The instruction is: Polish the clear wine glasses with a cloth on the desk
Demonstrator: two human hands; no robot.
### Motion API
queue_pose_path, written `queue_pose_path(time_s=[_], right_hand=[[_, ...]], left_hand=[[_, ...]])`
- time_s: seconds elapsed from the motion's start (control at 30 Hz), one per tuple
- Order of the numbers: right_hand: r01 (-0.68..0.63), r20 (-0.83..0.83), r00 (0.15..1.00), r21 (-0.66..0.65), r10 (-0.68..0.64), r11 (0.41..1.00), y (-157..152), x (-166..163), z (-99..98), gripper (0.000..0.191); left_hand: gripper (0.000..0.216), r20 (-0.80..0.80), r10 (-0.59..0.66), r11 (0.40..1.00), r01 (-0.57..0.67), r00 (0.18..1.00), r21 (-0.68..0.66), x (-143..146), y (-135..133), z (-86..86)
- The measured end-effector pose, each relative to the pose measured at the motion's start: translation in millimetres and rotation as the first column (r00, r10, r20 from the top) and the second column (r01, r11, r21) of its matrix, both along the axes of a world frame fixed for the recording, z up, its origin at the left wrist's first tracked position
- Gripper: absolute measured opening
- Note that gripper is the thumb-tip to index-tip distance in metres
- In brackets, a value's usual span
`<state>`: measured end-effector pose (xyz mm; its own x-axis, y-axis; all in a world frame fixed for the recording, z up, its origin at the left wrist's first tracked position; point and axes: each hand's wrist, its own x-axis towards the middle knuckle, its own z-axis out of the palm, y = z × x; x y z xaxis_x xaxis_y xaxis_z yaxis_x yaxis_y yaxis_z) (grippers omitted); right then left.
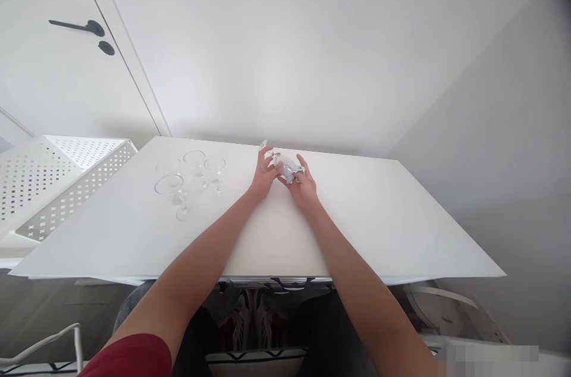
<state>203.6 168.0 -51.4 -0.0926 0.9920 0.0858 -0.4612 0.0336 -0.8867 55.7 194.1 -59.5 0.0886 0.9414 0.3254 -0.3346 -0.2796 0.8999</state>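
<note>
From the head view, the person sits at a white table with both forearms stretched across it. The hands meet at the far middle of the top, close to the wall. Between them is a small pale, glossy object, held just above the table or resting on it; I cannot tell which, and it is too small to name with confidence. The work in hand looks like two-handed handling of this piece. To do it well, it seems wise to keep it low over the table, hold it lightly but securely in case it is fragile, and keep both elbows away from the glasses standing in a loose group well to the left. The left hand is half open: its thumb presses the object's near end and its fingers fan out past it. The right hand curls more closely, with its fingers wrapped over the object's other end. A small scrap lies just beyond the left fingertips. A perforated white rack stands off the table's left edge.
</note>
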Motion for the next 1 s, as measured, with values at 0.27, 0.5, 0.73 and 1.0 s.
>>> queue_pose_path(time_s=[0.27, 0.5, 0.73, 1.0], right_hand=[[-0.059, 0.279, 0.96, 0.2, 0.001, 0.978, -7, -4, 0.4, 0.071], [0.022, 0.177, 0.983, 0.176, -0.053, 0.984, -2, -3, -3.0, 0.071], [-0.039, -0.003, 0.999, 0.028, 0.039, 0.999, 0, 5, -3.1, 0.069], [-0.005, 0.183, 0.983, 0.145, -0.021, 0.989, -3, 1, -0.1, 0.066]], left_hand=[[0.049, -0.074, 0.08, 0.996, -0.077, 0.994, 0.044, -3, -3, 2.2], [0.051, -0.043, 0.083, 0.994, -0.086, 0.996, -0.069, -2, -1, 2.4], [0.054, -0.075, 0.061, 0.998, -0.059, 0.995, 0.037, -5, -2, 4.3], [0.046, -0.096, 0.085, 0.996, -0.086, 0.992, -0.007, -4, -3, 4.4]])
